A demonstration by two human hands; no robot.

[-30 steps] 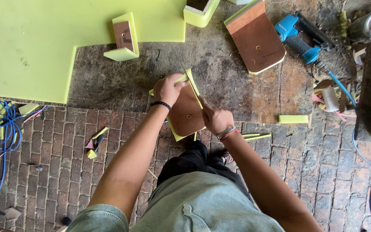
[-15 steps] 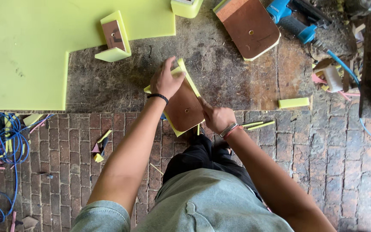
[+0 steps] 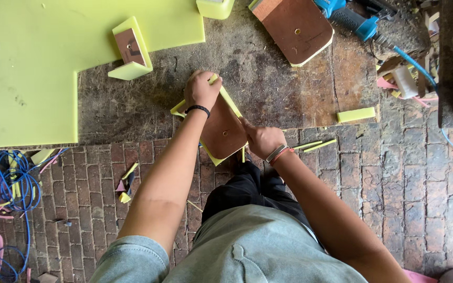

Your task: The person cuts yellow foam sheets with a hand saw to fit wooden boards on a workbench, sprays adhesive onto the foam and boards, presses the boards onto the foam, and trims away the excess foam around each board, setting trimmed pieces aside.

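A brown board backed with yellow-green foam lies on the floor in front of me. My left hand presses down on its far end and grips the foam edge there. My right hand is closed at the board's right edge, fingers curled as if around a small tool that I cannot make out. A thin foam strip hangs off the board's near right side.
A large yellow-green foam sheet covers the upper left. Two more foam-backed boards lie beyond. A blue power tool sits top right. Foam offcuts and blue cable lie on the bricks.
My right hand has slid slightly along the board's right edge toward me. The left hand stays pressed on the far end. My view has shifted a little.
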